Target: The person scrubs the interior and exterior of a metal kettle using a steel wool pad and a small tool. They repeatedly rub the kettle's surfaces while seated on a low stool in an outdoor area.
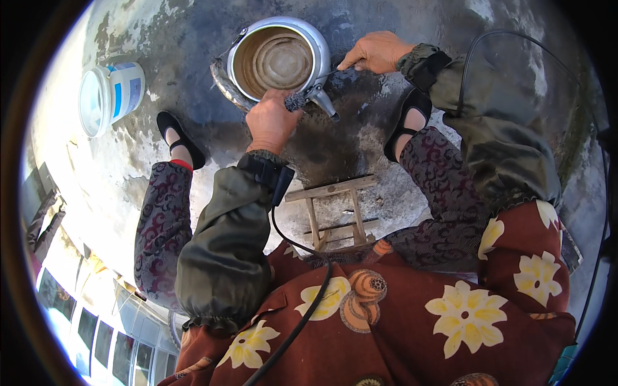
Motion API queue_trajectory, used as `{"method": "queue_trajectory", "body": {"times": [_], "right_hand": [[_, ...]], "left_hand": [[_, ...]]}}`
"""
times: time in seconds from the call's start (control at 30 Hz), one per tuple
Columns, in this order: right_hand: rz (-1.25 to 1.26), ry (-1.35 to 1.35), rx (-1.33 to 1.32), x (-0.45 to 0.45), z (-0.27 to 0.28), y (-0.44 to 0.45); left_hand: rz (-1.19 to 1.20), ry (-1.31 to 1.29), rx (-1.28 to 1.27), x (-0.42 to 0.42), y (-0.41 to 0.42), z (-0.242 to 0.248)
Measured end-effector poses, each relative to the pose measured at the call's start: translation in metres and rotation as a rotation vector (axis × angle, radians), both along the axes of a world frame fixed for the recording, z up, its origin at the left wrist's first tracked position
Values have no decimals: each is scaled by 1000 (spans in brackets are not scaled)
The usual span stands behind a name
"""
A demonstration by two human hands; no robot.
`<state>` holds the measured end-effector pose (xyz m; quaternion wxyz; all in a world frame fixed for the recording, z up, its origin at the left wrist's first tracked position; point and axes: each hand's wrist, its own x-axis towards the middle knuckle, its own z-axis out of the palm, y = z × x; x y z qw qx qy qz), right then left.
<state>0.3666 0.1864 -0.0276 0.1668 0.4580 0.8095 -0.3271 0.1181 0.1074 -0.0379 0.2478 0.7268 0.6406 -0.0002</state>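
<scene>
An aluminium kettle [320,48] without a lid sits on the wet concrete ground, its inside coated brown. Its spout [324,102] points towards the lower right, and its wrapped handle [227,84] is folded down at the left side. My left hand [273,120] is at the kettle's near rim, closed around a dark, fuzzy-looking scrubber [294,101]. To the right of the kettle, my right hand [379,52] pinches a thin metal tool [333,72] whose far end reaches the rim near the spout. The exact kind of tool cannot be told.
A white plastic bucket [99,100] lies or stands tilted at the left. A low wooden stool [333,189] shows between my legs. Dark cables [324,284] run from my wrists, one across my front. Windows [104,340] appear at the lower left.
</scene>
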Motion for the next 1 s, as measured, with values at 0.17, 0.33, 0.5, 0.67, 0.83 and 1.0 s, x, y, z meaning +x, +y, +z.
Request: {"method": "queue_trajectory", "body": {"times": [0.17, 0.33, 0.5, 0.67, 0.83, 1.0], "right_hand": [[69, 93, -75, -4, -4, 1], [25, 60, -42, 9, -12, -7], [-71, 179, -130, 27, -28, -23], [-157, 322, -165, 25, -37, -28], [-148, 201, -109, 20, -27, -37], [-119, 371, -22, 18, -27, -42]], "left_hand": [[-8, 31, -3, 1, 1, 0], [-9, 64, -22, 4, 2, 3], [6, 44, -45, 2, 1, 2], [1, 86, -39, 5, 2, 2], [2, 88, -46, 6, 2, 5], [15, 114, -59, 6, 2, 3]]}}
